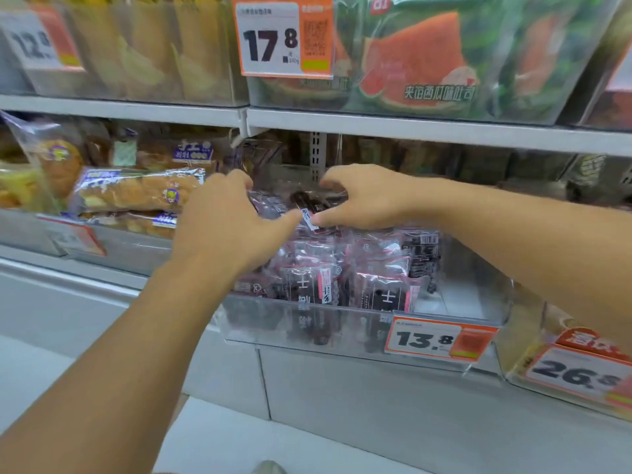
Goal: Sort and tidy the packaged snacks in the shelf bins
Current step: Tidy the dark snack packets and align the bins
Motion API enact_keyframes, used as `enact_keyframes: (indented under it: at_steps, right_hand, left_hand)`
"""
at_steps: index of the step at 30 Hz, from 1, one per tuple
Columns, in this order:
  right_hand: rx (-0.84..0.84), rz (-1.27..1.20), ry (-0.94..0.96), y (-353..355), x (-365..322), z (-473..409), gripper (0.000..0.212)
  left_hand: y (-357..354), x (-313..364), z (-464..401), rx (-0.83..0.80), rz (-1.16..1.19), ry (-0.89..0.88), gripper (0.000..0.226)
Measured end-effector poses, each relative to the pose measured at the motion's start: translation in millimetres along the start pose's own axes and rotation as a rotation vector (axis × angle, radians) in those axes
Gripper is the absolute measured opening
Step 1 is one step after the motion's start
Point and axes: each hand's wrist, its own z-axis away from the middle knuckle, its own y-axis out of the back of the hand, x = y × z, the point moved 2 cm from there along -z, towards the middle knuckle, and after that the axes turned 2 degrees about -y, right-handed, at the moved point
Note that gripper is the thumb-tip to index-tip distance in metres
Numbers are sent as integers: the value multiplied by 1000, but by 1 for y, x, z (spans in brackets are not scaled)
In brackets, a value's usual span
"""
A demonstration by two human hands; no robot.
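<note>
A clear plastic bin (478, 302) on the middle shelf holds several dark snack packets with pink-and-white labels (383, 285). Both my hands reach over the top of its pile. My left hand (225, 227) and my right hand (362, 196) together pinch one dark packet (307, 203) between fingers and thumbs, just above the others. The packet's far side is hidden by my fingers. The bin's right end shows bare floor.
A neighbouring bin on the left holds long bread packs (136, 193). Above, a shelf edge (410, 128) carries bins of watermelon-print packs (420, 56) and yellow packs (143, 46). Price tags read 17.8 (284, 37), 13.8 (434, 338) and 26 (578, 374).
</note>
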Motion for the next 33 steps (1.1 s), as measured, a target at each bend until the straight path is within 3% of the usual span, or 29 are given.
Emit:
enact_keyframes:
  at_steps: [3,6,9,12,17,20,22,27,30,33]
  right_hand:
    - [-100,-178,-165,-11,-8,-33,85]
    - [-132,-374,-269,-21,-10,-44,89]
    - [-70,-503,-272,-25,-10,-44,74]
    - [37,-498,-190,-23,-8,-40,51]
    - [247,-277,211,3,-1,11,22]
    - [447,-18,298,30,17,52,33]
    - [426,20,200,43,38,71,47]
    - [303,36,54,30,75,85,41]
    - [341,23,46,22,80,84,45]
    - [401,-52,52,22,80,82,52]
  left_hand:
    - [-19,-6,10,-332,-117,3,77]
    - [-26,-4,8,-415,-129,25,56]
    - [-26,-1,7,-376,-33,51,35]
    - [-24,2,4,-347,55,80,30]
    - [-24,2,1,-309,-42,21,26]
    - [-21,8,2,-255,-59,-9,33]
    - [-17,10,3,-232,-24,-16,40]
    - [-2,18,5,-102,-11,-147,37]
    - [14,35,12,-3,165,-350,32]
    - [10,52,21,-44,324,-488,36]
